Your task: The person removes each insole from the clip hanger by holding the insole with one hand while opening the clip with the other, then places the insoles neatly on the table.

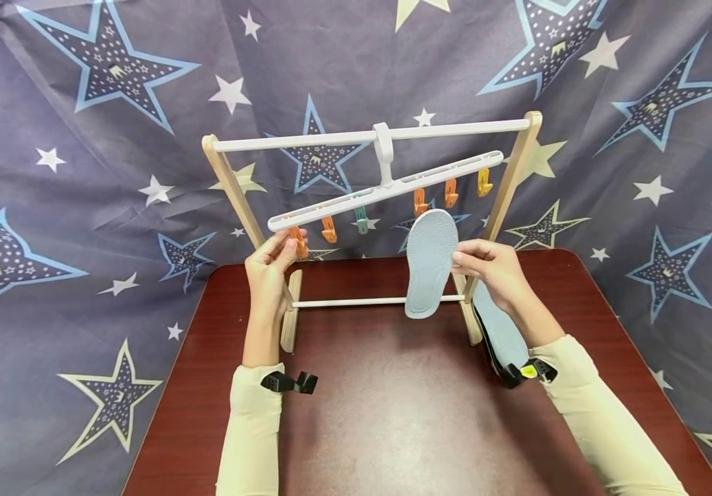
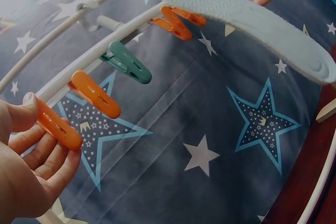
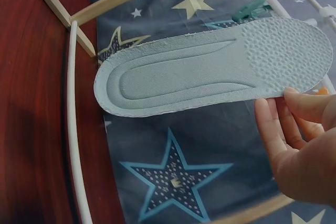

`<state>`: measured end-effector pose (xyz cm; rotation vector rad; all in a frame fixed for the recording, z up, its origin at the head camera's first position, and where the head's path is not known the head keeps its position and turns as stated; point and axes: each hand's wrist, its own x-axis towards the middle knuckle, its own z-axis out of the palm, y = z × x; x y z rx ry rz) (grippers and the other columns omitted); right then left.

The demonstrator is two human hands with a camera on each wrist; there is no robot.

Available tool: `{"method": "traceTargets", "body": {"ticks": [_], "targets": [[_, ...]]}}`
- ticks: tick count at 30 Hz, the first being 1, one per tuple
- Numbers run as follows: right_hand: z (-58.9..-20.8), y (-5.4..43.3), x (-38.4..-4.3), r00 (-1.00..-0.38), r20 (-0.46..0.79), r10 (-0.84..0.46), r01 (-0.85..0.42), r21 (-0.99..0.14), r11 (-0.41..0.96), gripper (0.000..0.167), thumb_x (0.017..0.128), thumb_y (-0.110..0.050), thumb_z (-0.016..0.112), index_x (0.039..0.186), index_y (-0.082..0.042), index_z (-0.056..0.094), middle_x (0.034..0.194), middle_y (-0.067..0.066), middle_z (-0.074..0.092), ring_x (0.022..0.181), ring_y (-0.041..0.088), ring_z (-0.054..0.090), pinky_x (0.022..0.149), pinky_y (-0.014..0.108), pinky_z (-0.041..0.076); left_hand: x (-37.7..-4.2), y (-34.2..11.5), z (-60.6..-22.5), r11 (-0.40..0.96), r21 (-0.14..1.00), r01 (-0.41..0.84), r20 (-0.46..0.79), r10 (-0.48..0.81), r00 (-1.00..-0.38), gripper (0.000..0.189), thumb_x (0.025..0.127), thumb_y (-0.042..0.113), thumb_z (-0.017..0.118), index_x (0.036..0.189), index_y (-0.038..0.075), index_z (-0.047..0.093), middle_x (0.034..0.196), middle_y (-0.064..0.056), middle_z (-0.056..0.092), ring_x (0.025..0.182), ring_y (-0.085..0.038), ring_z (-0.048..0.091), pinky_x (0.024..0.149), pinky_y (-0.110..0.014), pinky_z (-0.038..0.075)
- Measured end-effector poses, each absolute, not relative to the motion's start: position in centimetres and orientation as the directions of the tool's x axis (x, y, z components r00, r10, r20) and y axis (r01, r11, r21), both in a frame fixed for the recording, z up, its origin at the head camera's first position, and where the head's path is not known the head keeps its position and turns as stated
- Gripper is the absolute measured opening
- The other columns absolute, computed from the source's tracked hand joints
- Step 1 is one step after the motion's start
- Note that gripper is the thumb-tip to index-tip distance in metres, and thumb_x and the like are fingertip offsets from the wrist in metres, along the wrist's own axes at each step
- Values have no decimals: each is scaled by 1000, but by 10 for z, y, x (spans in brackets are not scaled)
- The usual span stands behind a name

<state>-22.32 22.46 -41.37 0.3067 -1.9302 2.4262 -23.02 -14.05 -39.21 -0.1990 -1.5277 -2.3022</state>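
Note:
My left hand (image 1: pixel 273 265) grips an orange clothespin (image 2: pixel 60 128) at the low left end of a white clip hanger (image 1: pixel 331 208). That hanger hooks over the rack's top bar and tilts, its right end higher. In my right hand (image 1: pixel 491 267) is a pale blue shoe insole (image 1: pixel 431 262), pinched at its edge between thumb and fingers. It stands upright, its top overlapping the row of clips in the head view. The right wrist view shows the insole's dimpled front end (image 3: pixel 289 51) beside my thumb. Another orange clip (image 2: pixel 96 94) and a green clip (image 2: pixel 130 62) hang along the bar.
A wooden rack with a white top bar (image 1: pixel 306 140) and white lower bar (image 1: pixel 349 302) stands on the dark red table (image 1: pixel 356 413). Another pale blue insole (image 1: pixel 501 327) lies beyond its right foot, over something black. Yellow clip (image 1: pixel 484 182) hangs far right. A star-patterned cloth (image 1: pixel 114 275) hangs behind.

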Motion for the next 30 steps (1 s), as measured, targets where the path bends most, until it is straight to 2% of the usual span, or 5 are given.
{"method": "traceTargets", "body": {"ticks": [10, 19, 30], "targets": [[-401, 250, -219, -982, 168, -80, -147, -963, -224, 17, 93, 9, 66, 91, -6, 74, 82, 1, 74, 73, 13, 75, 73, 27, 64, -230, -141, -391, -333, 870, 365, 302, -227, -926, 31, 98, -4, 61, 124, -20, 60, 93, -3, 79, 88, -16, 77, 77, -22, 61], [-398, 269, -218, -973, 223, -63, -202, -949, -242, 18, 92, 12, 65, 93, -4, 74, 83, 2, 74, 75, 12, 74, 74, 28, 64, -232, -142, -393, -326, 870, 371, 309, -225, -924, 30, 98, -4, 60, 123, -20, 60, 94, -3, 79, 91, -20, 77, 78, -22, 61], [-394, 290, -216, -972, 233, -21, -222, -946, -237, 20, 91, 14, 64, 92, -2, 75, 87, 1, 76, 75, 11, 74, 72, 28, 64, -232, -141, -391, -359, 854, 377, 308, -236, -922, 30, 98, -5, 60, 124, -20, 60, 93, -4, 79, 87, -17, 77, 79, -23, 62]]}}
